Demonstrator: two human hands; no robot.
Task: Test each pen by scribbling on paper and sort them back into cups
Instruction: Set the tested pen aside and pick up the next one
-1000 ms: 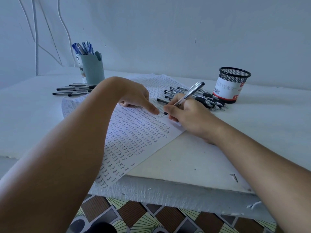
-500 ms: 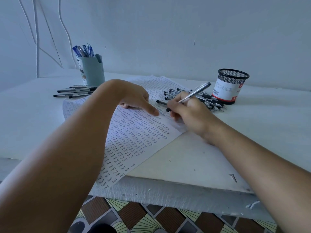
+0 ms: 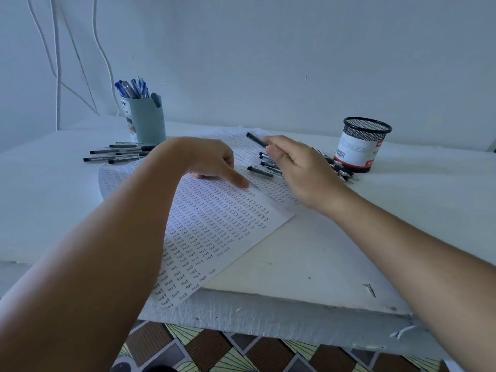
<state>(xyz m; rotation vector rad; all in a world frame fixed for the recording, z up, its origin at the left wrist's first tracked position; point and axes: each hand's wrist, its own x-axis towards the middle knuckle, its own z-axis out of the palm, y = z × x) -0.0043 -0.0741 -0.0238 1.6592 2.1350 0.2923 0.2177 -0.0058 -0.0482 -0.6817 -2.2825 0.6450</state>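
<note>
The right hand [image 3: 295,167] has lifted off the paper [image 3: 214,226], its fingers now gripping a black pen [image 3: 255,139]; scribbling is over, sorting likely next. The left hand [image 3: 212,162] presses the sheet, forefinger straight.

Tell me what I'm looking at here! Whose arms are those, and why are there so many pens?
No machine here: those are a person's two bare arms. The camera sits on the person's head and looks down, so you see what they see.

On the white table lies a white sheet of paper covered in tiny handwritten words. The left hand rests a fingertip on it. The right hand holds a thin black pen in its fingers, lifted off the paper.

Under that hand lies a pile of black pens, beside a black mesh cup with a white and red label. On the left stands a grey-blue cup full of blue pens, with a row of dark pens lying in front of it. The person is trying each pen out.
</note>
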